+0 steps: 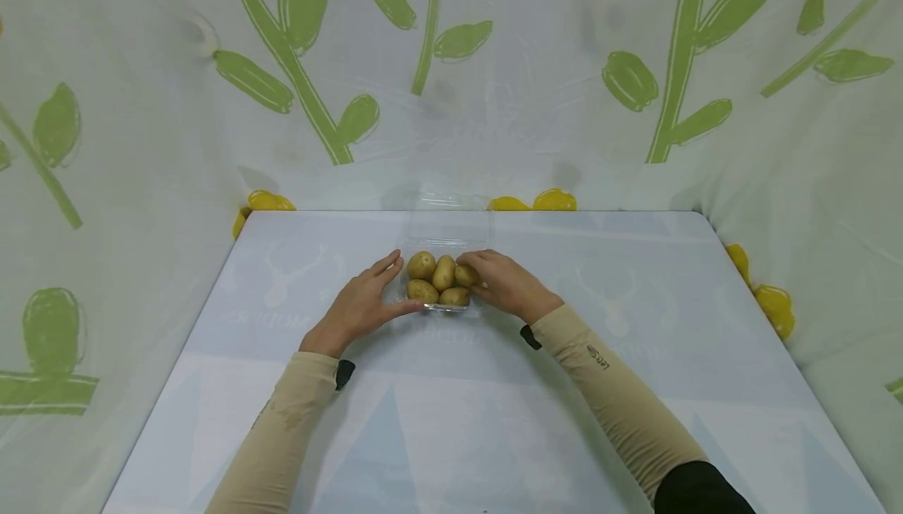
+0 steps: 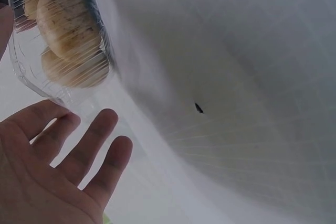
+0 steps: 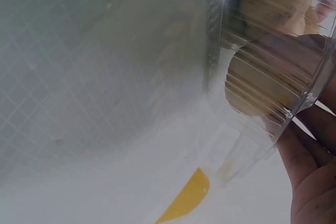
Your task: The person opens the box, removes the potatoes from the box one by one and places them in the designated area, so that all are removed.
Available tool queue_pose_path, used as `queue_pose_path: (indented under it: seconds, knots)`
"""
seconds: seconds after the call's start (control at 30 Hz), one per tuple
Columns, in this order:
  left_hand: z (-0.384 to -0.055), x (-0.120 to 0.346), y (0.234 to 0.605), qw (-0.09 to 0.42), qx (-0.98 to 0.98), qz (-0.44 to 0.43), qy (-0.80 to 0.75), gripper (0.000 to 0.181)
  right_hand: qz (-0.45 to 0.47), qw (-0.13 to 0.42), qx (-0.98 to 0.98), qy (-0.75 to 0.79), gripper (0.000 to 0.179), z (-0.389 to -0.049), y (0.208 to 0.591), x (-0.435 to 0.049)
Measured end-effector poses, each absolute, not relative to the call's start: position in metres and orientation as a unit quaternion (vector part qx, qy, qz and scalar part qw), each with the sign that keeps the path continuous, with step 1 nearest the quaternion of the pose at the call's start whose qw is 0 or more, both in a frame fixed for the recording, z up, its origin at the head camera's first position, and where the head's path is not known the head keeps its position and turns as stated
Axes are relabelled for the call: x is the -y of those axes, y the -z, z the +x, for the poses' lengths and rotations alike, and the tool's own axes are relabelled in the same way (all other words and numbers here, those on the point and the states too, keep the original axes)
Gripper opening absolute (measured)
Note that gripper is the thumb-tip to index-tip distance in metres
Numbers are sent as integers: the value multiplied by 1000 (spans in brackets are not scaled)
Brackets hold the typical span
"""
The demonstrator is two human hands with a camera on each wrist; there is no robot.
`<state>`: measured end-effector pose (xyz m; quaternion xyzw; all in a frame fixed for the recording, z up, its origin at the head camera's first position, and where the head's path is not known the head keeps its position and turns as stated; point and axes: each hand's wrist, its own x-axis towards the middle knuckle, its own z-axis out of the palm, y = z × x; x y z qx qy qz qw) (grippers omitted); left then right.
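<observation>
Several potatoes point(image 1: 422, 291) lie in a clear plastic clamshell box point(image 1: 446, 308), whose lid point(image 1: 449, 222) stands open at the back. My right hand point(image 1: 504, 283) reaches over the box's right side and holds the rightmost potato point(image 1: 466, 276) with its fingers; in the right wrist view this potato point(image 3: 252, 82) shows through the ribbed wall. My left hand point(image 1: 363, 302) is at the box's left side, fingers extended and thumb near the front rim. In the left wrist view, its spread fingers point(image 2: 100, 129) are beside the box wall, with potatoes point(image 2: 68, 24) seen through the plastic.
The box stands near the back edge of a pale, patterned table point(image 1: 437, 420). Behind and at both sides hangs a white curtain point(image 1: 522, 106) with green leaves and yellow flowers.
</observation>
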<state>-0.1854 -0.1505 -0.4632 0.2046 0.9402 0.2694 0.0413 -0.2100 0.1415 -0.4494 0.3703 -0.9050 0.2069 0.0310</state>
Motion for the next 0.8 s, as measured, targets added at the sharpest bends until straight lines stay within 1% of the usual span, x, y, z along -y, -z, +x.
queue_pose_path:
  seconds: [0.13,0.27,0.43,0.57,0.8]
  knots:
    - [-186,150,463,42,-939,204,-274,101,384,44,901,-195,48,-209,449,-143]
    - [-187,149,463,46,-938,203,-275,103,400,68,895,-187,50,-208,449,-143]
    - [-187,149,464,45,-939,203,-272,103,414,87,881,-210,52,-207,452,-143]
    - [-187,149,463,43,-941,201,-268,102,422,89,875,-220,51,-205,453,-142]
    - [-186,149,462,49,-944,194,-264,102,423,115,871,-220,49,-200,453,-140]
